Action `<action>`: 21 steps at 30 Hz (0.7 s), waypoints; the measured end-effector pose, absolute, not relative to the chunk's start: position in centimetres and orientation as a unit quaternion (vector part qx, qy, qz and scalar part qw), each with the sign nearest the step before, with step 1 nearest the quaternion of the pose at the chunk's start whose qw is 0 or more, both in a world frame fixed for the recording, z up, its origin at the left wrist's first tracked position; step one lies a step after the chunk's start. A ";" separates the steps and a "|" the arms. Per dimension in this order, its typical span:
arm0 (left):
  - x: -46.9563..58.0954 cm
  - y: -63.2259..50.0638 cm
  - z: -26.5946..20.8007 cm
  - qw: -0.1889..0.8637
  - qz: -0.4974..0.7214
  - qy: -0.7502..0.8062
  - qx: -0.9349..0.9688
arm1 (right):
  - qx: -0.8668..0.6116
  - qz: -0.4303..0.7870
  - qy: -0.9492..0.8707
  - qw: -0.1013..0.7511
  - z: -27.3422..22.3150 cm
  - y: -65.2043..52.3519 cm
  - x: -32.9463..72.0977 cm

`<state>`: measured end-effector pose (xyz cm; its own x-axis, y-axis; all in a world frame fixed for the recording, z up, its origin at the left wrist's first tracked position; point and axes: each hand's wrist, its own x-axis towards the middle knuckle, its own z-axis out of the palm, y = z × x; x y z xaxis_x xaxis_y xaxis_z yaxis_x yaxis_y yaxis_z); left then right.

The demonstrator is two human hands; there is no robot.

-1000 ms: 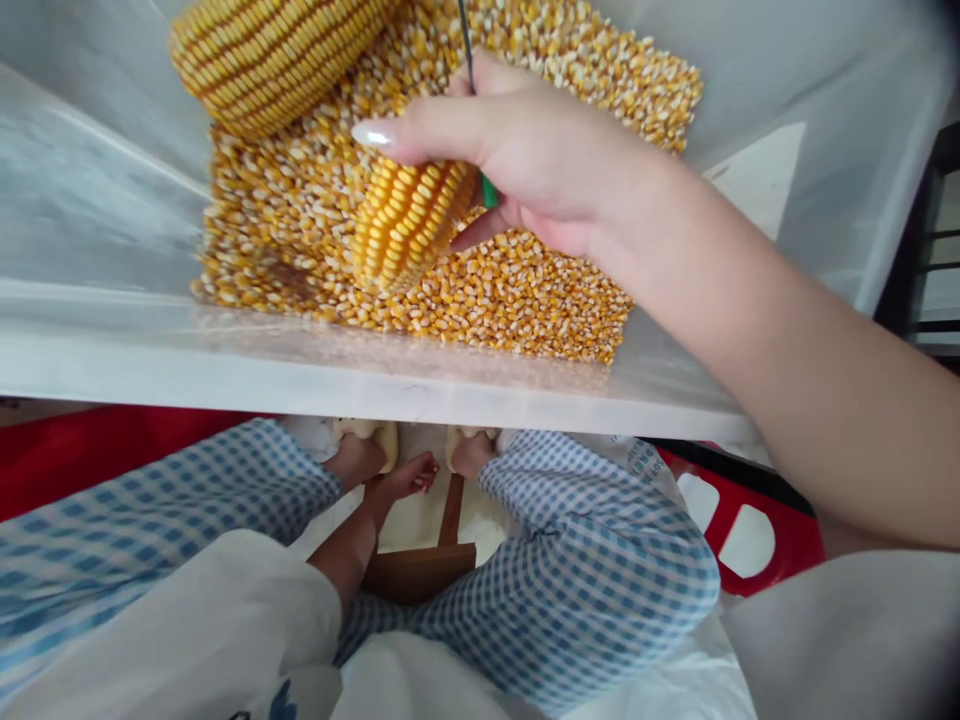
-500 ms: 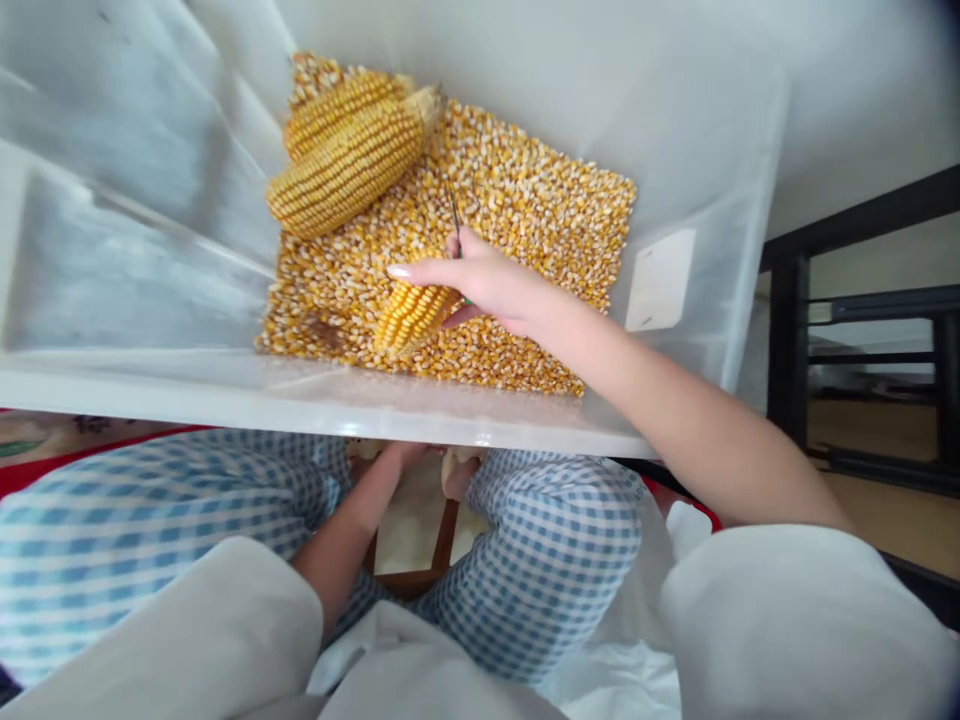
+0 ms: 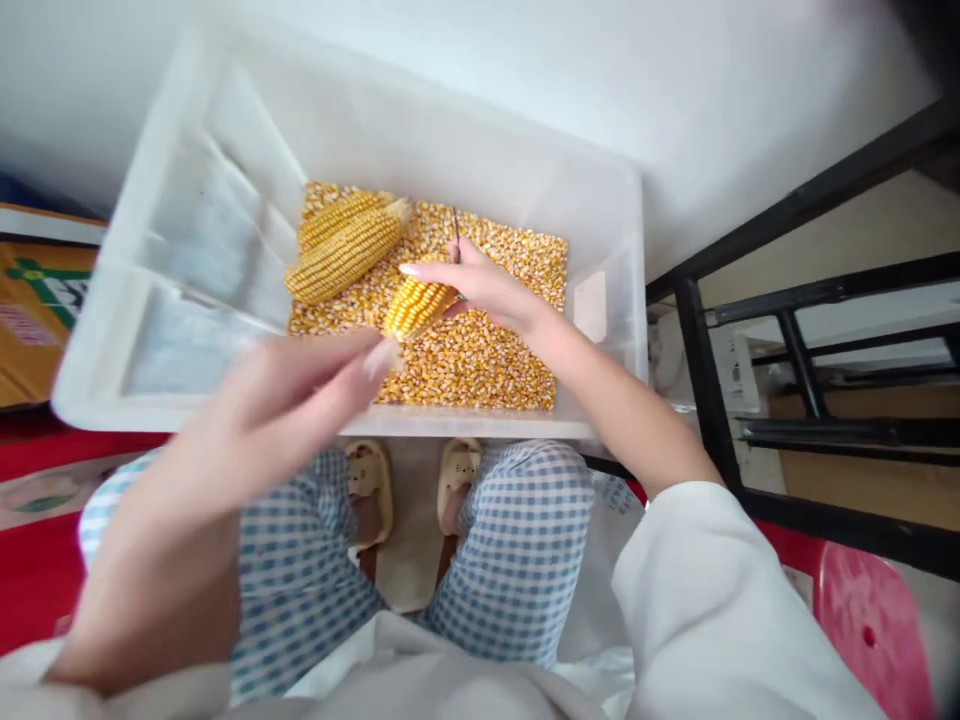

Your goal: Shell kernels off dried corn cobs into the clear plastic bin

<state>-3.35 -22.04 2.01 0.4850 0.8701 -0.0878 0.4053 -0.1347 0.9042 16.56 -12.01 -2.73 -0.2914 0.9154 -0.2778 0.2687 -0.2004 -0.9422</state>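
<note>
My right hand (image 3: 480, 285) is closed around a short yellow corn cob (image 3: 414, 308), thumb laid across its top. A thin dark tool (image 3: 455, 232) sticks up from the same grip, with a bit of green by the fingers; its kind is unclear. Blurred by motion, my left hand (image 3: 292, 400) reaches over the box's near rim, fingers stretched out and thumb tip close to the cob's lower end. Whether they touch is hard to see. Two whole corn cobs (image 3: 349, 252) lie side by side at the left on loose corn kernels (image 3: 480, 370).
A translucent plastic box (image 3: 465, 425) holds the kernels, with a white wall behind it. Black metal framing (image 3: 701, 370) stands at the right, near a pink stool (image 3: 870, 630). An orange carton (image 3: 37, 330) sits at the left. My slippered feet (image 3: 367, 480) are below the rim.
My left hand has come up from below the rim to the cob's lower end. My right hand keeps hold of the cob and tool. The view now takes in more of the surroundings.
</note>
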 end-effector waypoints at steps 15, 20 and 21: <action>4.9 -19.4 -0.1 0.586 0.487 0.342 0.550 | -0.489 0.462 -0.606 0.424 3.4 -18.4 19.2; 4.6 -19.5 0.5 0.732 0.475 0.242 0.425 | -0.505 0.402 -0.522 0.557 2.2 -19.3 17.6; 4.4 -19.4 0.5 0.735 0.473 0.236 0.426 | -0.512 0.431 -0.520 0.530 1.8 -19.6 16.9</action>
<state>4.43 -19.44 0.45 0.4422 0.8952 0.0560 -0.4939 0.1910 0.8483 16.94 -19.56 1.75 0.0875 0.9900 0.1104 0.0763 0.1039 -0.9917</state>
